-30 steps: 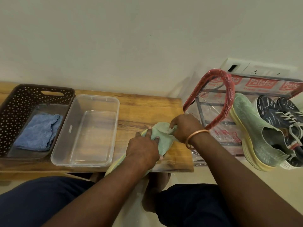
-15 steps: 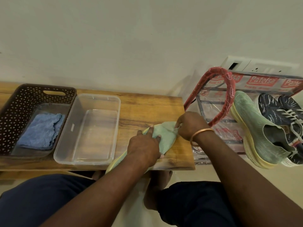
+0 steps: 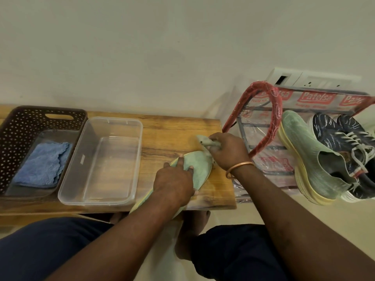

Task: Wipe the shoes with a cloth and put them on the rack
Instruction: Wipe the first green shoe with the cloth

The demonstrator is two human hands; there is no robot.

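Left hand (image 3: 174, 182) grips the green shoe (image 3: 199, 165) on the desk (image 3: 172, 130). Right hand (image 3: 227, 151) pinches a pale cloth (image 3: 204, 141) at its toe. To the left: clear tub (image 3: 109, 159), basket (image 3: 20, 126). To the right: rack (image 3: 275, 110) carrying a second shoe (image 3: 304, 155) and dark sneakers (image 3: 334, 134).

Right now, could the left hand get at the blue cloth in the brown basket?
Probably, but not freely: the left hand holds the green shoe down. The blue cloth lies uncovered in the open basket; only the clear tub sits between.
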